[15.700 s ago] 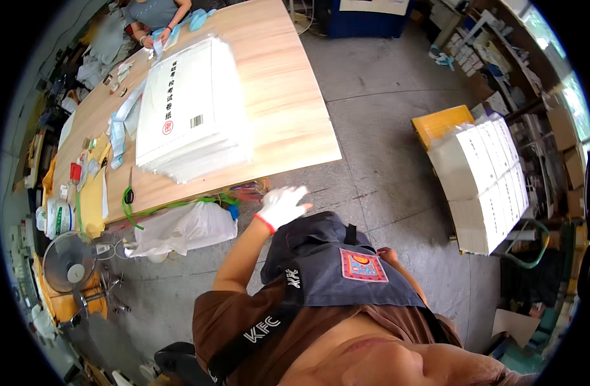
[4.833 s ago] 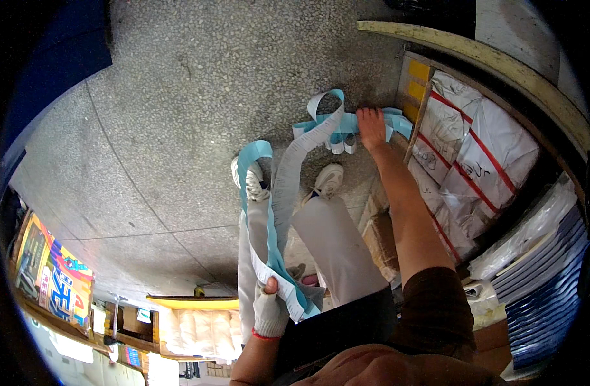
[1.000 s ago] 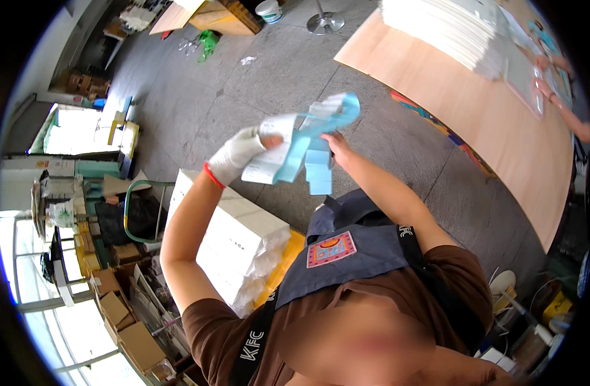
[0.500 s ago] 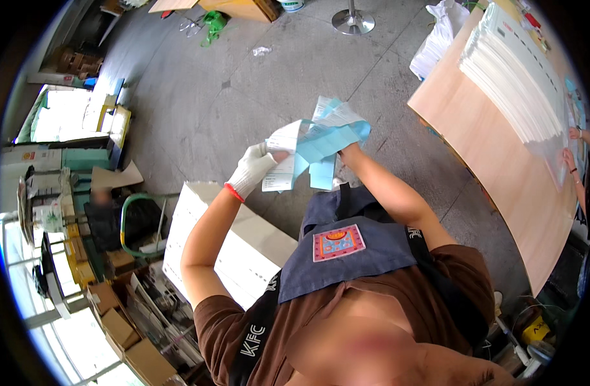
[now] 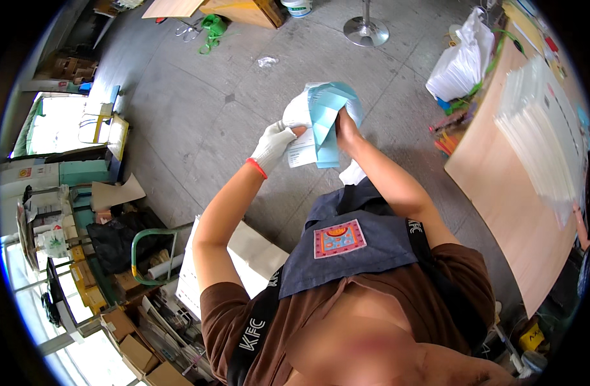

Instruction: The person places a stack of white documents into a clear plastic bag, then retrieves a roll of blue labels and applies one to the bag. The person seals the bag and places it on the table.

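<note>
A strip of white printed labels on light-blue backing paper (image 5: 326,119) hangs in loops and folds between my hands, above the floor. My left hand (image 5: 277,140) wears a white knitted glove with a red cuff; its bare thumb pinches the strip's left end, where a white printed face shows. My right hand (image 5: 347,132) is bare and grips the folded blue side from the right. Its fingers are partly hidden behind the paper. Close below my right wrist, a small white piece (image 5: 353,172) shows at the apron's top edge; I cannot tell what it is.
A wooden table (image 5: 494,199) on the right bears a tall stack of white sheets (image 5: 543,128); another person's arm (image 5: 581,228) shows beside it. White box-like goods (image 5: 243,254) stand at my left elbow, near a green-framed trolley (image 5: 135,248). A round-based metal stand (image 5: 365,31) is ahead.
The label strip is bunched more tightly, its loops drawn together, and my hands are closer to each other. The view has shifted, so the table sits further right.
</note>
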A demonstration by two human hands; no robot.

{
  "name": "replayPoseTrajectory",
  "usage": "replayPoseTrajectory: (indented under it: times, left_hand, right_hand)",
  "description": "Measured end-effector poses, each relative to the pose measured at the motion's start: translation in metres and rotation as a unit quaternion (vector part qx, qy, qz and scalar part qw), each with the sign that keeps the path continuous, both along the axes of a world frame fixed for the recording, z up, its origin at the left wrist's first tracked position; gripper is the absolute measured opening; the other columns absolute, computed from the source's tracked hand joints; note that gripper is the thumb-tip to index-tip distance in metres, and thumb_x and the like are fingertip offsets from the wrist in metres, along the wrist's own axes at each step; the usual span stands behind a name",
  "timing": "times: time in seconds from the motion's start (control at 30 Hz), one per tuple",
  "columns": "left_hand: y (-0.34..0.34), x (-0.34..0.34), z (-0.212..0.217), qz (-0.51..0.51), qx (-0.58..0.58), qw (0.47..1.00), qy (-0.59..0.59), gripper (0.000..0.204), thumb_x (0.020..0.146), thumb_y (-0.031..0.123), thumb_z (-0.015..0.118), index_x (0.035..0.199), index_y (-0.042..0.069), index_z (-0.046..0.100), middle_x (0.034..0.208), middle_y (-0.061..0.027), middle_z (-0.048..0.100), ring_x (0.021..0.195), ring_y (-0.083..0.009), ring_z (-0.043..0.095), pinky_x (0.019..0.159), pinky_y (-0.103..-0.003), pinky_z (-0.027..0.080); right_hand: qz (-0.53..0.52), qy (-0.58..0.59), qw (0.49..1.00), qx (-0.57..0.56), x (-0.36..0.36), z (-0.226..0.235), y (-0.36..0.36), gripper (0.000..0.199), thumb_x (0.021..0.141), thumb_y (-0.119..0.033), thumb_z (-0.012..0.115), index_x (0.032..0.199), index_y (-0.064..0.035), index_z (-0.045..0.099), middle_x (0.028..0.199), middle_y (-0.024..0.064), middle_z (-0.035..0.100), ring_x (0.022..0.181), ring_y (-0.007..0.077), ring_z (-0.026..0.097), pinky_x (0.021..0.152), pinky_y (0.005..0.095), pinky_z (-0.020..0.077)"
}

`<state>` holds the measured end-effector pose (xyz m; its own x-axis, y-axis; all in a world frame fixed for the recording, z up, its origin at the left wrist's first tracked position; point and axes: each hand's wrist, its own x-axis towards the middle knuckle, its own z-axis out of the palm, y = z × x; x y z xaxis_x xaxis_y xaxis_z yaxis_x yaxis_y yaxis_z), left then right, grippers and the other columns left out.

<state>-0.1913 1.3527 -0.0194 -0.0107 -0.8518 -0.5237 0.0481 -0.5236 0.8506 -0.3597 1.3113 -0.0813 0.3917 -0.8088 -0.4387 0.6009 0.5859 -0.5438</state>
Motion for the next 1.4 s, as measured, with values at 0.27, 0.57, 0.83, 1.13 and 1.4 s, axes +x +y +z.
replayPoseTrajectory:
  times: [0.27, 0.57, 0.83, 1.13, 1.4]
  left_hand:
    - [-0.144, 0.025, 0.007, -0.025, 0.000, 1.000, -0.010, 0.025, 0.082, 0.016, 0.062, 0.100, -0.001, 0.059, 0.086, -0.0052, 0.063, 0.071, -0.0120, 0.061, 0.062, -0.026, 0.051]
    - [-0.291, 0.061, 0.009, 0.016, -0.002, 0.997, 0.072, 0.029, 0.083, 0.020, 0.063, 0.103, 0.000, 0.057, 0.089, -0.0072, 0.064, 0.075, -0.0140, 0.063, 0.065, -0.027, 0.053]
    - [-0.433, 0.113, 0.032, -0.044, -0.062, 0.985, 0.158, 0.029, 0.084, 0.020, 0.062, 0.104, 0.000, 0.057, 0.091, -0.0051, 0.064, 0.075, -0.0124, 0.062, 0.067, -0.026, 0.051]
    - [-0.572, 0.174, 0.076, -0.176, -0.099, 0.979, 0.012, 0.031, 0.082, 0.020, 0.063, 0.103, -0.002, 0.059, 0.091, -0.0046, 0.064, 0.080, -0.0107, 0.061, 0.073, -0.024, 0.048]
    - [-0.686, 0.185, 0.102, -0.123, -0.207, 0.971, 0.008, 0.032, 0.080, 0.023, 0.065, 0.103, 0.001, 0.059, 0.088, -0.0028, 0.063, 0.078, -0.0093, 0.060, 0.070, -0.023, 0.047]
  right_hand:
    - [0.045, 0.004, 0.997, -0.065, 0.040, -0.022, -0.155, 0.050, 0.091, -0.037, 0.043, 0.124, 0.0003, 0.040, 0.117, 0.0143, 0.050, 0.104, 0.0223, 0.051, 0.089, 0.0345, 0.0428]
    - [0.086, -0.012, 0.992, -0.089, 0.071, 0.018, -0.307, 0.051, 0.090, -0.038, 0.044, 0.121, 0.0028, 0.043, 0.115, 0.0123, 0.051, 0.102, 0.0184, 0.051, 0.087, 0.0312, 0.0423]
    - [0.013, 0.061, 0.989, -0.134, 0.107, 0.044, -0.452, 0.037, 0.090, -0.024, 0.049, 0.118, 0.0003, 0.047, 0.113, 0.0099, 0.054, 0.100, 0.0171, 0.054, 0.086, 0.0322, 0.0447]
    - [-0.018, 0.110, 0.988, -0.103, 0.130, 0.035, -0.565, 0.033, 0.090, -0.016, 0.049, 0.120, -0.0022, 0.047, 0.112, 0.0088, 0.057, 0.097, 0.0180, 0.058, 0.082, 0.0332, 0.0493]
    - [0.020, 0.191, 0.971, -0.140, 0.119, -0.007, -0.679, 0.029, 0.088, -0.015, 0.052, 0.113, -0.0016, 0.054, 0.105, 0.0087, 0.061, 0.091, 0.0169, 0.060, 0.078, 0.0310, 0.0491]
